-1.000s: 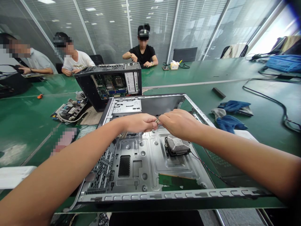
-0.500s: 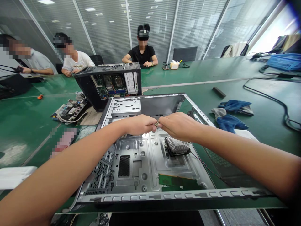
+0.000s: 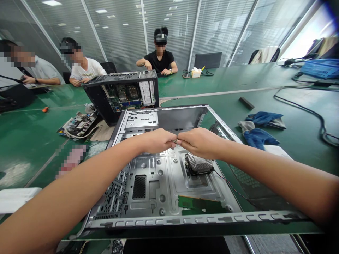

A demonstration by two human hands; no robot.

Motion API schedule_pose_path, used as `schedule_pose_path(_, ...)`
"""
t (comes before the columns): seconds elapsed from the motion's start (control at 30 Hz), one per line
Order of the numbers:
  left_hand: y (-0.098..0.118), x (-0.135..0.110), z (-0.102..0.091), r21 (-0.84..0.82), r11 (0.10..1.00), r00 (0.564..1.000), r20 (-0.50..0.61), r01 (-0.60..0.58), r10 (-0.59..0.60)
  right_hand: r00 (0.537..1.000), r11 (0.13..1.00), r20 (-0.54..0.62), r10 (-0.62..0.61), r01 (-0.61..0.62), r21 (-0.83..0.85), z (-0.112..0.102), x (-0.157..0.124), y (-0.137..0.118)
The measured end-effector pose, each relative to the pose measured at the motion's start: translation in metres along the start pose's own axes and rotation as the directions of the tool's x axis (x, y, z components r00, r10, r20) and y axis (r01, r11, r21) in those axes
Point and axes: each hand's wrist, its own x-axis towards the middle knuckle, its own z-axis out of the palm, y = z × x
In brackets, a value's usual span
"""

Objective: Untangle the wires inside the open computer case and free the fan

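Observation:
My left hand (image 3: 161, 140) and my right hand (image 3: 200, 143) meet above the open computer case (image 3: 169, 180). Fingertips of both are pinched close together around a small thin thing, mostly hidden by the fingers. Its kind cannot be made out. Below the right hand, a CPU cooler (image 3: 200, 163) with silver fins and a thin twisted wire rests on the case's metal floor. Green memory sticks (image 3: 200, 203) lie nearer the front rail, one partly over another.
Behind the case stands a second computer tower (image 3: 122, 95) with its board exposed. A loose circuit board (image 3: 81, 123) lies to the left. Blue-grey gloves (image 3: 261, 130) and a black cable (image 3: 304, 109) are on the right. Several people sit across the green table (image 3: 219, 84).
My hands have shifted very slightly, and less of the small thing shows between the fingers. Across the table, the person in black has raised one hand.

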Motion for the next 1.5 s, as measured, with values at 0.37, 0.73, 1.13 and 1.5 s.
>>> schedule_pose_path(0.37, 0.0031, -0.0004, -0.0018, -0.026, 0.999, 0.999, 0.034, 0.025, -0.024, 1.000, 1.000, -0.016, -0.002, 0.002, 0.001, 0.0012, -0.0004, 0.0016)
schedule_pose_path(0.73, 0.0011, 0.0016, 0.0004, -0.002, 1.000, 1.000, 0.003, 0.009, -0.009, 1.000, 1.000, 0.004, 0.005, -0.005, 0.028, 0.0029, 0.0008, 0.0010)
schedule_pose_path(1.13, 0.0021, 0.0006, 0.0000, 0.014, 1.000, 1.000, 0.008, 0.013, -0.013, 0.998, 0.988, 0.060, 0.014, -0.023, 0.155, -0.0018, 0.0010, 0.0024)
schedule_pose_path(1.5, 0.0013, 0.0007, 0.0000, 0.001, 1.000, 1.000, 0.020, 0.018, -0.018, 0.998, 0.988, 0.057, 0.013, -0.022, 0.150, -0.0019, 0.0023, 0.0024)
